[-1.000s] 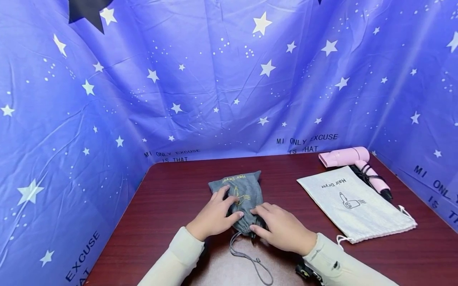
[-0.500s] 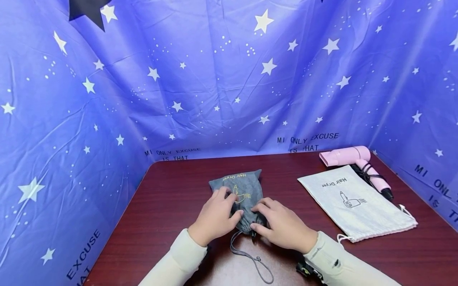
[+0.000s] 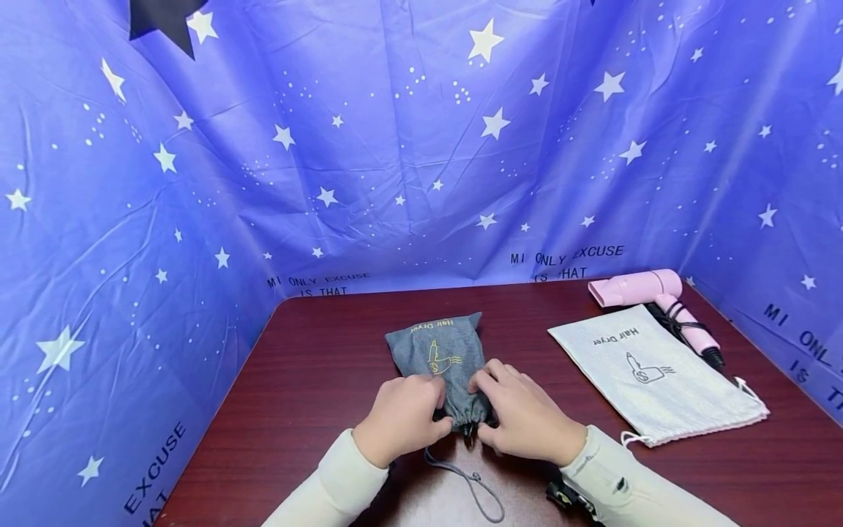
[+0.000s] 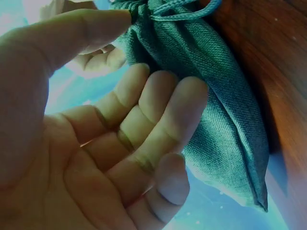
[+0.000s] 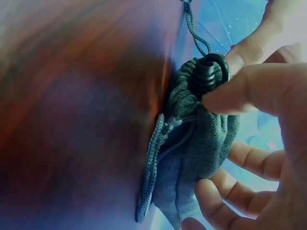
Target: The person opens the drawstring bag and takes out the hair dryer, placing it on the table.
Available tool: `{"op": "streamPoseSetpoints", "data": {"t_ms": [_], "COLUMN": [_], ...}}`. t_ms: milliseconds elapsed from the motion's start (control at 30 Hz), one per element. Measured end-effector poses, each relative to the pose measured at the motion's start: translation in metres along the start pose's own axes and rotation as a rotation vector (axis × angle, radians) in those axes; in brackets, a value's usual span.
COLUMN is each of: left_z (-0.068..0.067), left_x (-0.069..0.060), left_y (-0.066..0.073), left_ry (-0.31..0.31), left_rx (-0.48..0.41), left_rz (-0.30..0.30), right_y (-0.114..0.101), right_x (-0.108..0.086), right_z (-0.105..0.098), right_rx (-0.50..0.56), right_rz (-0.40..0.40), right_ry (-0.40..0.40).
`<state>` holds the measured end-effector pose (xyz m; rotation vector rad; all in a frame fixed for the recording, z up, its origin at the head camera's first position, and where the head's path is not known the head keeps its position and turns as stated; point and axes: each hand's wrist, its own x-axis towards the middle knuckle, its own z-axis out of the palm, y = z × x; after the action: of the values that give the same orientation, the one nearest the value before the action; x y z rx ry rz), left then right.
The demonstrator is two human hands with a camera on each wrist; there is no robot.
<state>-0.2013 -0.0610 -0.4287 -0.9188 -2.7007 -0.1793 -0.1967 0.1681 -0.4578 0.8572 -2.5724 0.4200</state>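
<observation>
Drawn nearer is the left hand (image 3: pixel 400 416), beside the dark-grey fabric drawstring pouch (image 3: pixel 457 377) at centre. By neither half-curled hand, the right hand (image 3: pixel 530 416) included, is anything clearly gripped. Apparently its gathered mouth (image 3: pixel 469 419) is being worked; a two-sided pinch seems needed.

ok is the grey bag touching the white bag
Apart: in the head view, a strip of red table shows between the grey bag and the white bag.

We cannot see into the gray bag (image 3: pixel 456 375). The head view's bottom edge cuts off both sleeves (image 3: pixel 319 487).
</observation>
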Motion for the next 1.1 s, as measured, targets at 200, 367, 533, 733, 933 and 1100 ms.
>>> {"op": "streamPoseSetpoints", "data": {"t_ms": [200,367,533,733,933,1100], "left_z": [0.005,0.009,0.010,0.010,0.013,0.013], "left_x": [0.000,0.001,0.002,0.001,0.003,0.001], "left_y": [0.003,0.007,0.009,0.011,0.012,0.011], "left_ry": [0.049,0.089,0.098,0.093,0.105,0.128], "left_rx": [0.103,0.154,0.162,0.189,0.203,0.182], "left_rz": [0.024,0.045,0.057,0.067,0.084,0.084], "right_y": [0.001,0.001,0.001,-0.002,-0.002,-0.002], "right_x": [-0.001,-0.001,-0.001,0.000,-0.002,-0.001], "right_z": [0.002,0.003,0.002,0.000,0.000,0.001], "right_rx": [0.005,0.005,0.019,0.073,0.081,0.101], "right_rz": [-0.014,-0.052,-0.074,-0.066,-0.053,-0.045], "right_ry": [-0.014,0.008,0.019,0.004,-0.002,-0.005]}}
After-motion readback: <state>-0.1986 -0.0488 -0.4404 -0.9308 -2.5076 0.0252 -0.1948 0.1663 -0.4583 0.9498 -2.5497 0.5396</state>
